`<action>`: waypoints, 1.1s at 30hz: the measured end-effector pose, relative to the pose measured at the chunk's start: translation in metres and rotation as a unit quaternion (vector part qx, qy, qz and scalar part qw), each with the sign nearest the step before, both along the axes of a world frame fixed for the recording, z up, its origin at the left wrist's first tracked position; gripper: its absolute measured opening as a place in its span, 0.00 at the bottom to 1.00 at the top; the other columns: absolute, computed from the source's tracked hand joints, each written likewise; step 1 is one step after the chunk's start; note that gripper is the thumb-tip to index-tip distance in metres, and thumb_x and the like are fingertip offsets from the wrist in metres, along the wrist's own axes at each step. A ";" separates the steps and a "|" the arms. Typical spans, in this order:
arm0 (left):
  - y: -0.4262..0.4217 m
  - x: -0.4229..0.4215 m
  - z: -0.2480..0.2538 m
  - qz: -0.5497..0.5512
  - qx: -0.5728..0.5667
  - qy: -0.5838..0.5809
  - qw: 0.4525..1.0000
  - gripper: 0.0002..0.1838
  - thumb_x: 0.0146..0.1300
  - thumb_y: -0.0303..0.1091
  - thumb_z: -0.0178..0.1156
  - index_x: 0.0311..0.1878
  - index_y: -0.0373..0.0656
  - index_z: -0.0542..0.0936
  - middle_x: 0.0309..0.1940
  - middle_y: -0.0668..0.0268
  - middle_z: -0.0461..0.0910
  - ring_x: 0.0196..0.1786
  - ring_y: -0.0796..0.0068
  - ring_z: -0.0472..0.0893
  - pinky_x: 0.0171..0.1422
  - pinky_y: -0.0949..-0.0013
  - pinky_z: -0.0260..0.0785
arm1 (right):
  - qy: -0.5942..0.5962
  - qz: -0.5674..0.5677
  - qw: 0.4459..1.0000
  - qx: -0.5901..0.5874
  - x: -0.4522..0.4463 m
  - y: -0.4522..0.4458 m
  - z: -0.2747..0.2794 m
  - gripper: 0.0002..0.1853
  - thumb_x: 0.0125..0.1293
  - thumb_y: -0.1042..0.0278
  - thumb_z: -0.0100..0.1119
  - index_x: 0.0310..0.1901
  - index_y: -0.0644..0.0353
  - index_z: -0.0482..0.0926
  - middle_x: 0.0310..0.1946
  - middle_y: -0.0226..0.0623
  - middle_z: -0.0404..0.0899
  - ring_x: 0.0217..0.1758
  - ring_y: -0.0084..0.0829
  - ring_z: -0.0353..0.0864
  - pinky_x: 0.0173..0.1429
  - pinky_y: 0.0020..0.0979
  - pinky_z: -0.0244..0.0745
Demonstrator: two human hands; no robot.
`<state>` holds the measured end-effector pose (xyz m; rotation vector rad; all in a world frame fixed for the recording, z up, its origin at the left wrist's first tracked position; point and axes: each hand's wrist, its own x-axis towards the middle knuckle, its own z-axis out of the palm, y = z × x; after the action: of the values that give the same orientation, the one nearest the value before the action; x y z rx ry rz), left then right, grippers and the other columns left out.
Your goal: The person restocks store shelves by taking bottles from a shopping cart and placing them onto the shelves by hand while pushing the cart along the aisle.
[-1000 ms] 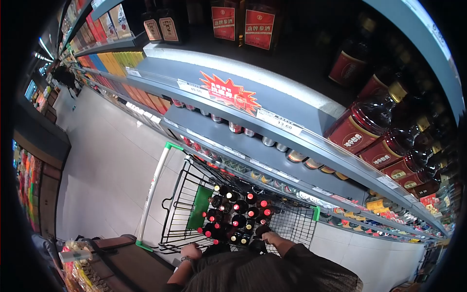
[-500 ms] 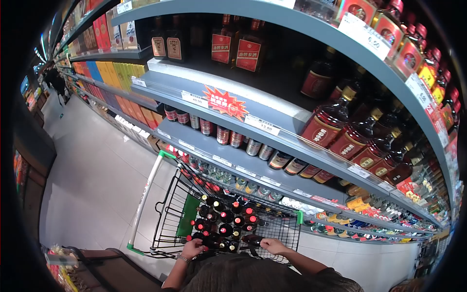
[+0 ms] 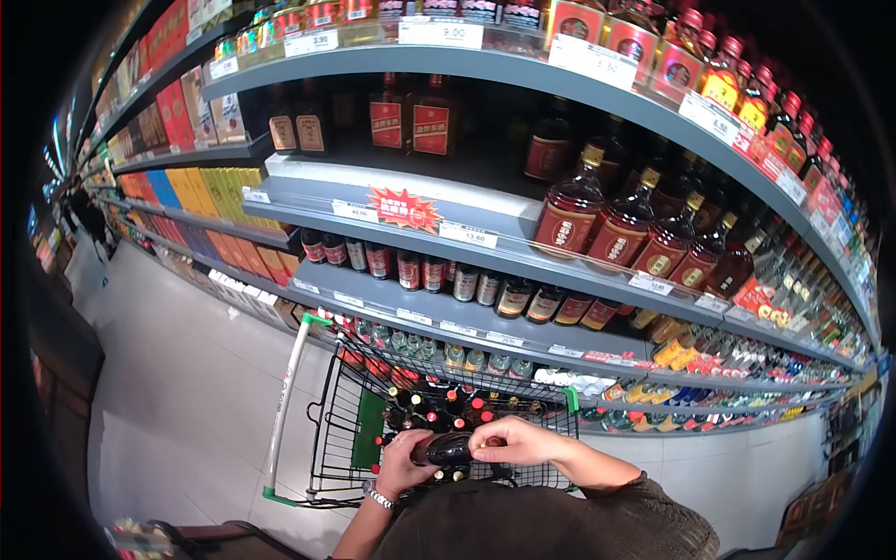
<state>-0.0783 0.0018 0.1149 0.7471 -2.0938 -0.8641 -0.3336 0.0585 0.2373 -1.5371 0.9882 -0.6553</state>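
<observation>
At the far left, a person in dark clothes (image 3: 91,217) shows small and dim down the aisle, beyond a stretch of pale tiled floor (image 3: 177,373). Rightward, a shelf carries a row of upright boxes (image 3: 196,191) in red, blue, orange and yellow. Nearer, a wire shopping cart (image 3: 329,439) stands alongside the shelving, its white handle (image 3: 287,411) at the left and a green panel (image 3: 371,429) inside. Dark bottles (image 3: 454,408) with red and pale caps crowd the cart. A silvery band (image 3: 379,496) circles the left wrist. Over these bottles, the left hand (image 3: 408,461) has its grip clamped on the left end of one dark bottle (image 3: 444,450), which lies sideways near the person's body. At that bottle's right end is the right hand (image 3: 504,441), thumb and fingers drawn together there; whether they pinch a cap I cannot tell. Farther off, behind the hands, a red starburst sign (image 3: 403,207) hangs on a shelf edge above a row of cans (image 3: 409,269). Farther right, big bottles with gold caps (image 3: 618,233) stand upright, and at the upper right, small red-capped bottles (image 3: 723,86) line a higher shelf.
</observation>
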 end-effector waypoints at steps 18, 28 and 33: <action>0.034 0.013 0.052 0.090 0.078 0.119 0.986 0.30 0.48 0.31 0.75 0.55 0.38 0.76 0.49 0.55 0.80 0.47 0.63 0.82 0.51 0.64 0.75 | -0.198 -0.174 0.935 -0.239 0.049 -0.045 0.049 0.18 0.73 0.53 0.54 0.44 0.63 0.68 0.41 0.47 0.81 0.46 0.33 0.82 0.54 0.37 0.77; 0.053 0.114 -0.158 0.226 0.106 -0.244 0.937 0.16 0.54 0.38 0.68 0.44 0.43 0.82 0.39 0.56 0.82 0.44 0.53 0.81 0.48 0.55 0.75 | -0.042 -0.171 0.643 -0.745 -0.020 -0.154 0.158 0.17 0.68 0.63 0.61 0.47 0.68 0.69 0.41 0.54 0.81 0.43 0.42 0.84 0.50 0.37 0.79; 0.082 0.144 -0.216 0.226 0.126 -0.405 0.877 0.14 0.54 0.42 0.65 0.42 0.48 0.84 0.35 0.61 0.84 0.40 0.57 0.84 0.44 0.55 0.77 | 0.053 -0.283 0.625 -0.726 -0.037 -0.192 0.194 0.10 0.67 0.66 0.62 0.39 0.65 0.79 0.35 0.41 0.83 0.36 0.32 0.85 0.42 0.30 0.79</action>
<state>0.0656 0.0836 -0.1014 1.9170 -2.3276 -0.6058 -0.3709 -0.1340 0.4311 -2.6316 1.0126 -2.2239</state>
